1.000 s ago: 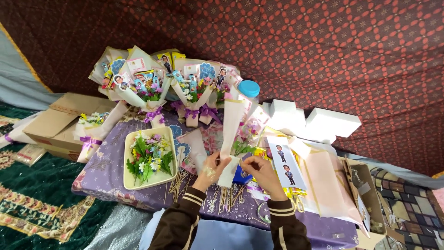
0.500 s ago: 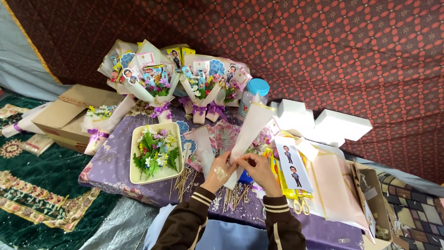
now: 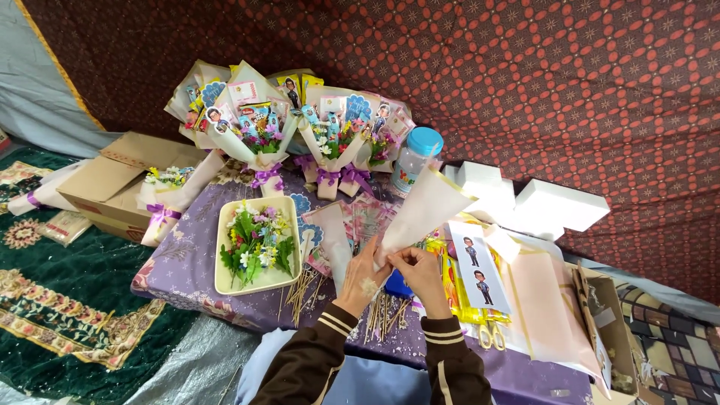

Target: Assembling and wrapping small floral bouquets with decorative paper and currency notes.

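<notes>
Both my hands grip the paper cone (image 3: 420, 214): left hand (image 3: 365, 271) pinching its lower edge, right hand (image 3: 418, 268) closed on the tip. Since a second ago, the cone stays raised above the purple table (image 3: 187, 262), rolling unfinished.

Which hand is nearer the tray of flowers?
Left. The left hand sits just right of the tray of flowers, across the wooden sticks. The right hand is farther right. Both hold the paper cone.
</notes>
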